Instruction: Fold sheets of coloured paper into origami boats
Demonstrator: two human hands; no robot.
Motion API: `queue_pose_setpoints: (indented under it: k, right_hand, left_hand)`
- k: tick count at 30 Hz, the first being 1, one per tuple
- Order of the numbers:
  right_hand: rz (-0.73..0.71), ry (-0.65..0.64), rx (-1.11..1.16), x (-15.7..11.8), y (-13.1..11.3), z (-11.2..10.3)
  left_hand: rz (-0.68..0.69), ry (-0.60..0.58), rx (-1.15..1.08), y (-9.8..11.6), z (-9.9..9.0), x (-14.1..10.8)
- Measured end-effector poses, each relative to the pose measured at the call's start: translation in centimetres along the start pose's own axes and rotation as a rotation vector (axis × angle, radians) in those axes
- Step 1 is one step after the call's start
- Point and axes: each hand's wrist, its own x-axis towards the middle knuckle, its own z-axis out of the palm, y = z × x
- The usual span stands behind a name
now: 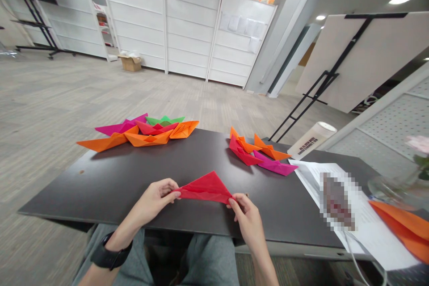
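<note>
A red sheet of folded paper (208, 187), shaped like a low triangle with a folded band along its bottom edge, is stretched between my hands just above the dark table. My left hand (161, 196) pinches its left corner between thumb and fingers. At the right corner, my right hand (246, 214) grips the paper the same way. Beyond them on the left sits a group of folded paper boats, among them an orange boat (150, 137) and a green boat (164, 120). Farther right lie more boats, including a magenta boat (275, 164) and a red boat (243, 152).
The dark table (110, 187) ends close to my lap. To the right are printed sheets (311, 172), a white cylinder with lettering (313, 138), orange paper (402, 228), a clear vase (389, 187) with a pink flower, and a white cable (355, 254).
</note>
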Motion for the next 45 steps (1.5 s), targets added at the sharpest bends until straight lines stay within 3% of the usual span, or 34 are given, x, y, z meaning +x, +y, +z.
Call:
queue_pose_setpoints:
  k: [7, 18, 24, 26, 29, 32, 34, 36, 38, 41, 43, 45]
  right_hand:
    - [0.034, -0.006, 0.016, -0.1, 0.0, 0.1]
    - [0.047, 0.004, 0.104, 0.1, -0.4, -0.5]
    - [0.015, -0.031, 0.103, -0.1, -0.6, -0.4]
    - [0.018, -0.004, 0.121, -0.2, -0.7, -0.4]
    - [0.038, 0.009, 0.181, -0.4, -1.2, -0.4]
    - [0.078, -0.052, 0.251, -0.9, -1.9, 0.4]
    - [0.117, -0.151, 0.249, -1.2, -2.1, 1.4]
    - [0.137, -0.238, 0.159, -1.6, -2.3, 2.4]
    - [0.078, -0.172, -0.012, -2.2, -2.7, 3.1]
    - [-0.213, 0.072, -0.29, -3.3, -4.1, 3.7]
    - [-0.386, -0.004, -0.392, -4.0, -5.5, 4.1]
    - [-0.425, -0.219, -0.402, -4.4, -6.7, 4.6]
  left_hand:
    - [-0.037, -0.022, -0.103, 0.0, -0.4, 0.4]
    - [-0.166, 0.059, -0.113, 0.5, -0.2, 0.5]
    - [-0.142, 0.141, -0.111, -0.3, -0.4, 0.8]
    - [-0.108, 0.116, -0.108, 0.0, -0.6, 0.5]
    - [-0.019, -0.034, -0.146, 1.0, -0.5, -0.4]
    - [0.008, -0.128, -0.167, 1.9, 0.8, -1.4]
    - [-0.028, -0.036, -0.097, 2.1, 2.5, -1.9]
    - [-0.065, 0.132, -0.032, 2.1, 4.2, -2.0]
    - [-0.102, 0.226, -0.037, 1.8, 5.4, -1.7]
    - [-0.129, 0.169, -0.052, 1.7, 6.1, -1.1]
    - [-0.109, 0.13, -0.057, 1.9, 6.1, -0.9]
    - [-0.064, 0.148, -0.12, 2.4, 6.0, -1.0]
